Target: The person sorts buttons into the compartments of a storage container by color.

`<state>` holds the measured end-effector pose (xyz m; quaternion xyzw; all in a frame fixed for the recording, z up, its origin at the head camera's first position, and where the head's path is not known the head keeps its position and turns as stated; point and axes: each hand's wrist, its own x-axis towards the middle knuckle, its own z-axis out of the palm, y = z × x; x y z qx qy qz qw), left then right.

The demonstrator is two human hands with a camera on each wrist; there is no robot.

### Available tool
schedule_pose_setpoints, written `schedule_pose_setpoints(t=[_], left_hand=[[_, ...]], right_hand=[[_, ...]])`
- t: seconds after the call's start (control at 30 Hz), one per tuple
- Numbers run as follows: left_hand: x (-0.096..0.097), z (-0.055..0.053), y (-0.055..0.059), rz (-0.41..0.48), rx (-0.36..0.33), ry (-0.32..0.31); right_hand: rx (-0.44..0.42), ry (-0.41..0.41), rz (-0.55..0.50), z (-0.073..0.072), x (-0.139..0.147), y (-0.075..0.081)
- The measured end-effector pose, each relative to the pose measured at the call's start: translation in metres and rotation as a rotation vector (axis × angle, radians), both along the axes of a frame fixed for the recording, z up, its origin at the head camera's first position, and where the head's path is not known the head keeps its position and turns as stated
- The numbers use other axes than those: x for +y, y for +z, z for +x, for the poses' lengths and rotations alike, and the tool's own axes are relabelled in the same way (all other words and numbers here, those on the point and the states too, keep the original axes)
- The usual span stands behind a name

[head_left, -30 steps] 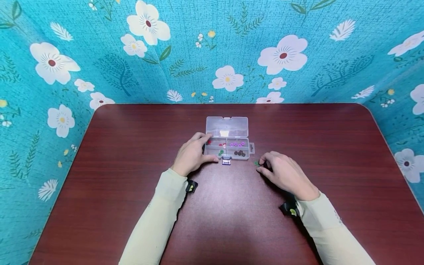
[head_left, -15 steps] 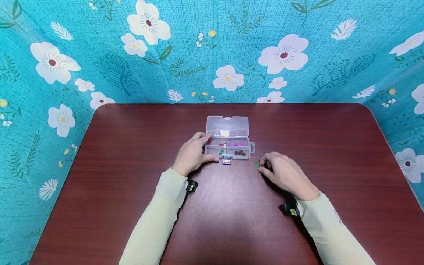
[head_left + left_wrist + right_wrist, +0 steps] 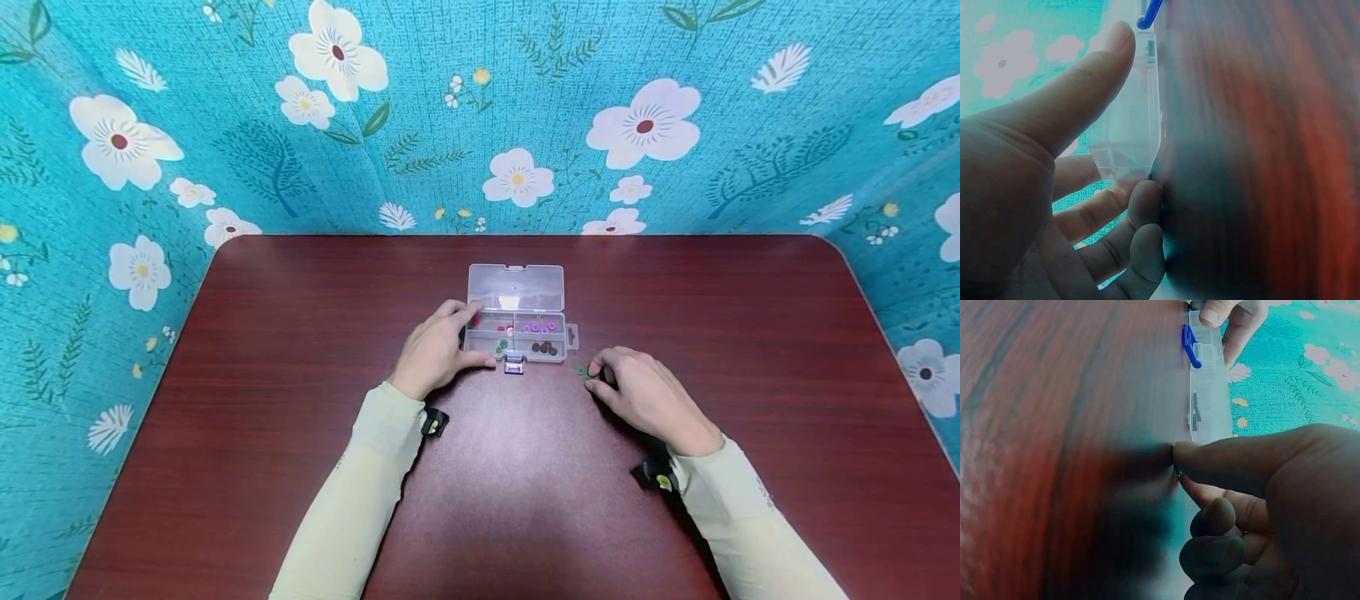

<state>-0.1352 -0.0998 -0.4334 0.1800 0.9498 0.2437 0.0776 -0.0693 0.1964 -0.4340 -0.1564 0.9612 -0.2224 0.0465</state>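
Note:
A clear plastic compartment box point(image 3: 537, 336) lies on the table with its lid point(image 3: 514, 287) folded back. My left hand point(image 3: 433, 350) grips its left end, thumb along the front and fingers at the back and side. Inside, small red rings point(image 3: 501, 329) and purple rings point(image 3: 536, 328) fill the back compartments; green rings point(image 3: 502, 344) and brown rings point(image 3: 544, 347) are in the front ones. To the right of the box my right hand point(image 3: 643, 390) pinches a small green ring point(image 3: 1179, 473) between thumb and index fingertips, low at the table. Another green ring point(image 3: 580, 370) lies just left of those fingertips.
A blue-edged clasp point(image 3: 513, 365) sticks out from the box's front, and a hanging tab point(image 3: 572, 336) from its right side. Dark red wooden table point(image 3: 315, 300) surrounds it. Behind stands a blue flowered cloth point(image 3: 450, 108).
More green now shows by my right thumb and index fingertips than one second ago. My left hand and the box keep their places.

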Motion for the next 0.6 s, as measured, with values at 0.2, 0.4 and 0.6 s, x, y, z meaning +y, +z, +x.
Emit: schedule_pose_setpoints(t=[0.2,0.4,0.6], left_hand=[[-0.0004,0.0007,0.0018,0.001,0.010,-0.006],[-0.0006,0.0012,0.0013,0.003,0.016,-0.010],[-0.0007,0.0014,0.0013,0.005,0.017,-0.005]], right_hand=[[-0.019,-0.005,-0.005,0.0000,-0.0006,0.0010],[-0.038,-0.010,-0.005,0.0000,-0.0017,0.0022],[-0.020,-0.001,-0.017,0.0006,-0.0016,0.0030]])
